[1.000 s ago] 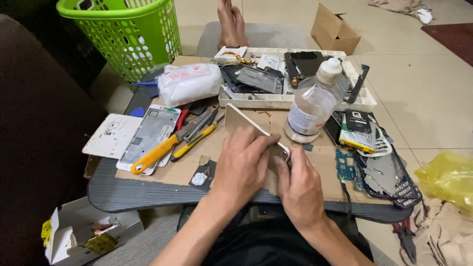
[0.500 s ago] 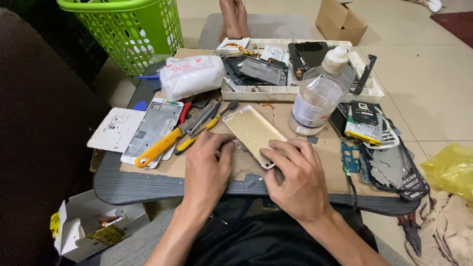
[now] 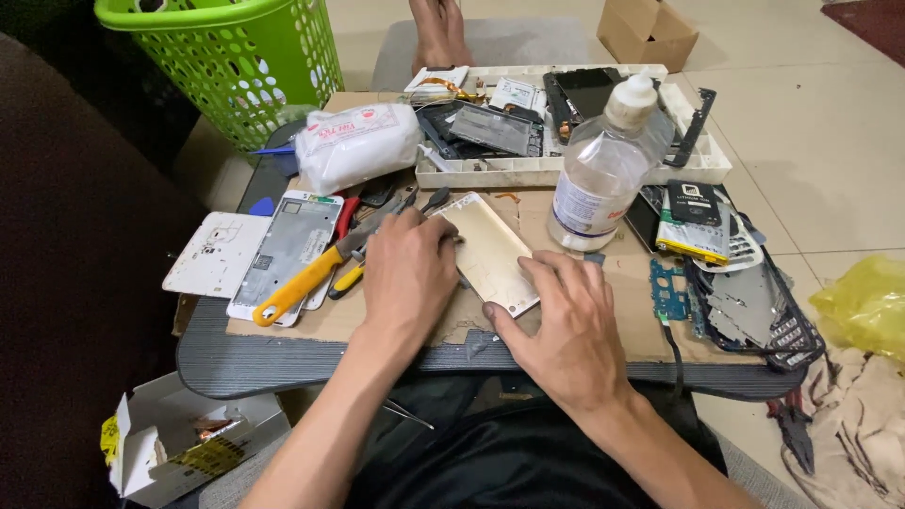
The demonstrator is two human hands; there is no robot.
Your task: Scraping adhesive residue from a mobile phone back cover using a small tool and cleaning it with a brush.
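Seen from the head camera, a gold phone back cover [image 3: 488, 253] lies flat on the cardboard sheet [image 3: 622, 330] near the middle of the frame. Its long axis runs on a slant, from upper left by the screwdriver tips down to lower right.

The left hand [image 3: 407, 273] rests palm down against the cover's left long edge, fingers bent over that edge; it is pressing or steadying the cover, not lifting it, and whether anything small is pinched under the fingers cannot be told. The right hand [image 3: 566, 325] lies spread and loose at the cover's lower right corner, thumb touching the near short end, fingers flat on the cardboard just beside the right edge. Both hands touch it, so the cover sits between them, a little above the right hand and to the right of the left.

Just left of the left hand lie yellow-handled screwdrivers [image 3: 302, 283] across a silver phone frame [image 3: 283, 250]. Just upper right of the cover stands a clear plastic bottle [image 3: 603, 174]. Behind is a white tray [image 3: 566, 172] of phone parts, and a green basket [image 3: 236, 66] fills the upper left.
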